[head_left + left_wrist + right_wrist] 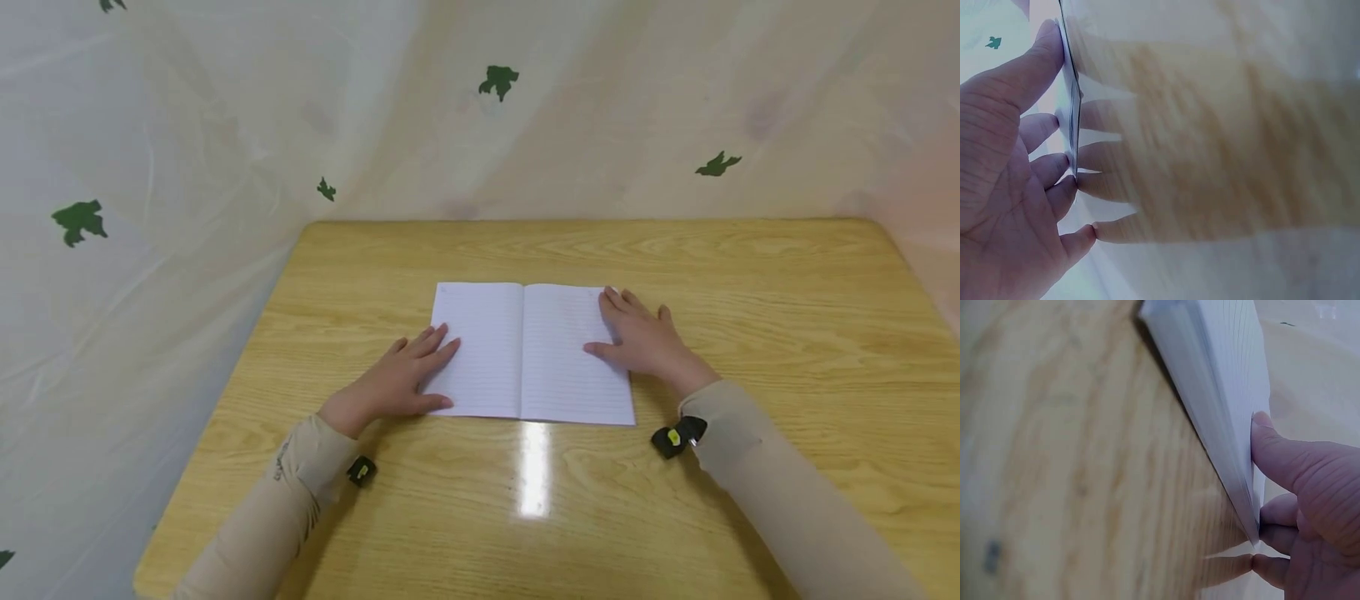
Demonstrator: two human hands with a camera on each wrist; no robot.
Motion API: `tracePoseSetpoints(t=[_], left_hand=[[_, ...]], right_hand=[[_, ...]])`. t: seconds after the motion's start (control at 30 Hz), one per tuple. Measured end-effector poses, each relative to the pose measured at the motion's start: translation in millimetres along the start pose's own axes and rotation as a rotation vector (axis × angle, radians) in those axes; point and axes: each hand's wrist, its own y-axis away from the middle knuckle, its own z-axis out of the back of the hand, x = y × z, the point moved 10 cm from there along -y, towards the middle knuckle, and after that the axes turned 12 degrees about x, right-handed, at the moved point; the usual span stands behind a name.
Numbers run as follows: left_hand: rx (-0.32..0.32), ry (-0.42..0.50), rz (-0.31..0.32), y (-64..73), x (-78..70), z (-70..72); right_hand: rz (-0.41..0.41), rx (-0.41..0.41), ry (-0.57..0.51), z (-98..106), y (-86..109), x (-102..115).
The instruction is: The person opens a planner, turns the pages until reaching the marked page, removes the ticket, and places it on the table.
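An open notebook (558, 375) with lined white pages lies flat on the wooden table. My left hand (401, 377) rests over its left edge, fingers spread and fairly straight, thumb near the lower left corner. On the other side, my right hand (645, 337) lies across the upper right edge, fingertips by the top corner and thumb on the page. In the left wrist view the notebook's thin edge (1075, 119) runs past the left fingertips. The right wrist view shows the thicker stack of pages (1191, 381) beside the right thumb. Neither hand curls round the notebook.
The glossy wood-grain table (787, 308) extends around the notebook, with a bright reflection below the spine. A pale curtain (600, 142) with green bird and leaf-like shapes hangs behind and to the left. Black straps with small devices (670, 442) sit at both wrists.
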Motion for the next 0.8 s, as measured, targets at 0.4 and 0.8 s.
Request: tracePoseSetpoints(t=[0.4,0.8], left_hand=[[0.019,0.013,0.010,-1.9,-0.1,-0.6],[0.031,0.033,0.018,-5.0,4.0,-4.4]], right_hand=[[-0.001,-0.020,0.049,1.1,0.1,2.8],[0.027,-0.041,-0.006,1.0,3.4,1.1]])
